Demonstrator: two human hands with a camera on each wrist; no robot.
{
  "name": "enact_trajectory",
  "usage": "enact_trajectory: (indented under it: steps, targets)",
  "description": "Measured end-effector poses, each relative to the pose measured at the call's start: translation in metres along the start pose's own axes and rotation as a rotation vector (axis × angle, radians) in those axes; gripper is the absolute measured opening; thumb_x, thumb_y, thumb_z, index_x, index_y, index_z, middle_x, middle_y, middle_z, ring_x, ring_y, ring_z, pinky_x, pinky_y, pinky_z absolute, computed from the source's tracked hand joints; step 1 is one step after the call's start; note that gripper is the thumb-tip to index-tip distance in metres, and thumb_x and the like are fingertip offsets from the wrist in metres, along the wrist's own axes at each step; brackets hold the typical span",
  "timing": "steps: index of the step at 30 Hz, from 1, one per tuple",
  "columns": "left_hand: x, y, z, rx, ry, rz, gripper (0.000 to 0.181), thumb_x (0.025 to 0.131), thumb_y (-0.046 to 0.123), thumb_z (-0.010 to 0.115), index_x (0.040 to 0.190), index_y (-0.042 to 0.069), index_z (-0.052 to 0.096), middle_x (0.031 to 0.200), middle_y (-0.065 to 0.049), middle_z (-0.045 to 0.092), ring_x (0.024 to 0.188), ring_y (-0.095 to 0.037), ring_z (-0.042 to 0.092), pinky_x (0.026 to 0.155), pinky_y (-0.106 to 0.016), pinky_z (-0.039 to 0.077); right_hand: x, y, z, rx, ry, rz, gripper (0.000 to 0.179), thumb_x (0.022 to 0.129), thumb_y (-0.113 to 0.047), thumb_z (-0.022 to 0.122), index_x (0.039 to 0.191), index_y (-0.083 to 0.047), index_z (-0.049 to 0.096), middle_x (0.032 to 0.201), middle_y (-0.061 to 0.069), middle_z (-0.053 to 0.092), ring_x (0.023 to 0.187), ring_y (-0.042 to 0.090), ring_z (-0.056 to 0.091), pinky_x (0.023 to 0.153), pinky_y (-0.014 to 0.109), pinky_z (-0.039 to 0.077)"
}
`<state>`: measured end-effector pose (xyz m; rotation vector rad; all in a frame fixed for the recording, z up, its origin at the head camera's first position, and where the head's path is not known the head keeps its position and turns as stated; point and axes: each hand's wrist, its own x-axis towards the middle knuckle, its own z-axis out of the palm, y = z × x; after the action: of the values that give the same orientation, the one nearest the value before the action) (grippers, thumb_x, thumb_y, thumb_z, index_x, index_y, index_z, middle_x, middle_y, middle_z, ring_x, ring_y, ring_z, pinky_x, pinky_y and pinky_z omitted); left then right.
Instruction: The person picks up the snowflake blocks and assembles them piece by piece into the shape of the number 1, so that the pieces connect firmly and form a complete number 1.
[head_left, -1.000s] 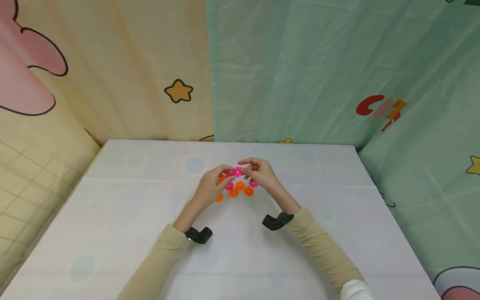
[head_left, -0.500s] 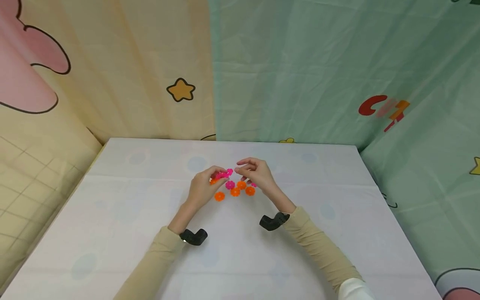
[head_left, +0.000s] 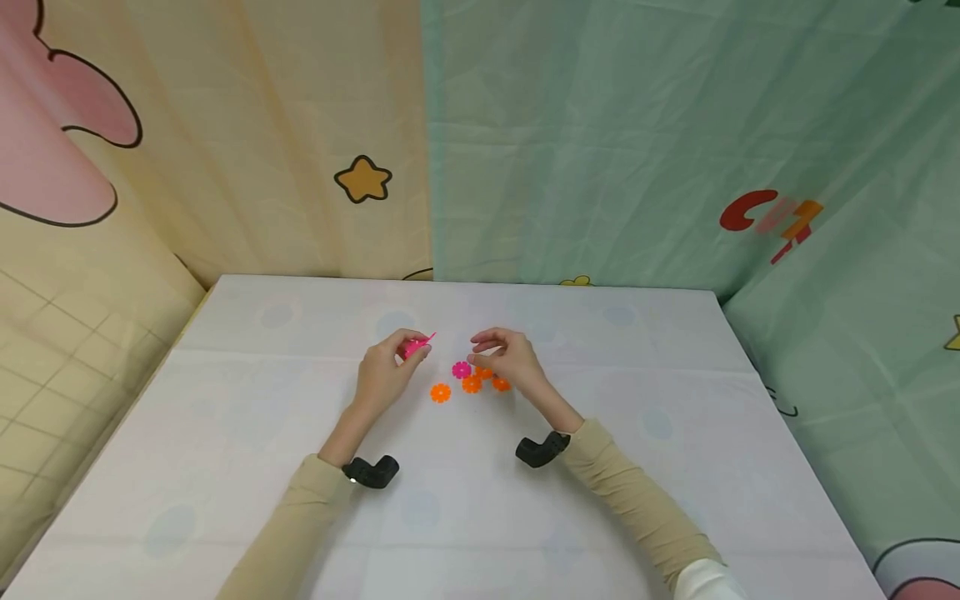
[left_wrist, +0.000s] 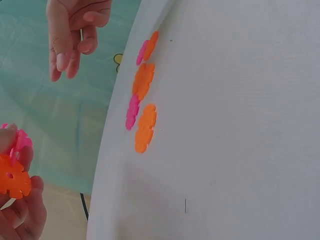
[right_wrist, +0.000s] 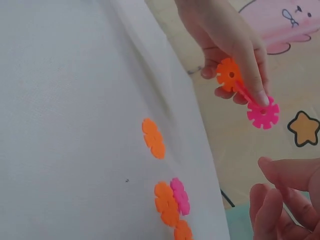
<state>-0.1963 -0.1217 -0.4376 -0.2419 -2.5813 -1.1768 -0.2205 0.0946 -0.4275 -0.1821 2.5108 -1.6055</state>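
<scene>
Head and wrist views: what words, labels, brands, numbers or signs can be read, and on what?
No text can be read for certain.
Green fabric curtain: red, pink and orange printed shapes, perhaps letters; cannot tell.
White tabletop: tiny dark marks, too small to read.
Orange and pink notched plastic discs: no lettering visible.

The left grip (left_wrist: 33,210) holds an orange disc (left_wrist: 18,187) and pink pieces (left_wrist: 23,142), the right grip (left_wrist: 72,19) apart.

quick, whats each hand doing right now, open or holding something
Left hand: closed, pinching pink discs and an orange disc.
Right hand: open, fingers loosely bent, holding nothing.
</scene>
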Motion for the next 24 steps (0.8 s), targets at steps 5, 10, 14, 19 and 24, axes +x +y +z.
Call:
enact_trajectory:
  steps: [5,10,14,19,24]
  targets:
    - [0.001,-0.002,-0.001,-0.02,0.009,-0.024,0.023,0.09,0.025,0.067,0.108,0.011,0.067,0.078,-0.007,0.063,0.062,-0.018,0.045,0.051,-0.023,0.032,0.0,0.002,0.008,-0.053,-0.031,-0.03,0.033,0.083,-0.013,0.075,0.113,-0.004,0.066,0.102,0.011,0.071,0.07,0.033,0.063,0.055,0.024,0.05]
    - [-0.001,-0.005,0.0,-0.019,-0.004,-0.065,0.023,0.091,0.026,0.067,0.107,0.01,0.067,0.082,-0.008,0.063,0.069,-0.019,0.049,0.054,-0.023,0.032,0.0,0.003,0.014,-0.074,-0.06,-0.03,0.032,0.081,-0.012,0.076,0.111,-0.005,0.067,0.102,0.011,0.07,0.068,0.027,0.063,0.053,0.023,0.049]
    - [-0.001,-0.007,0.0,-0.011,0.011,-0.077,0.021,0.091,0.026,0.067,0.105,0.011,0.068,0.083,-0.008,0.065,0.072,-0.02,0.052,0.056,-0.023,0.035,0.001,0.004,0.017,-0.094,-0.086,-0.043,0.032,0.08,-0.014,0.078,0.11,-0.006,0.067,0.102,0.011,0.071,0.069,0.022,0.065,0.055,0.024,0.051]
    - [0.0,-0.01,-0.002,-0.001,0.035,-0.072,0.019,0.089,0.025,0.067,0.102,0.01,0.068,0.082,-0.009,0.066,0.069,-0.021,0.054,0.058,-0.025,0.039,0.003,0.006,0.023,-0.137,-0.137,-0.078,0.032,0.079,-0.016,0.079,0.108,-0.006,0.068,0.099,0.011,0.071,0.066,0.016,0.061,0.057,0.023,0.051]
    - [0.0,-0.012,-0.004,-0.004,0.036,-0.089,0.02,0.089,0.025,0.068,0.101,0.01,0.068,0.086,-0.01,0.07,0.073,-0.023,0.059,0.062,-0.026,0.043,0.005,0.008,0.029,-0.192,-0.174,-0.086,0.031,0.08,-0.016,0.078,0.108,-0.008,0.068,0.097,0.008,0.07,0.064,0.015,0.056,0.057,0.021,0.049]
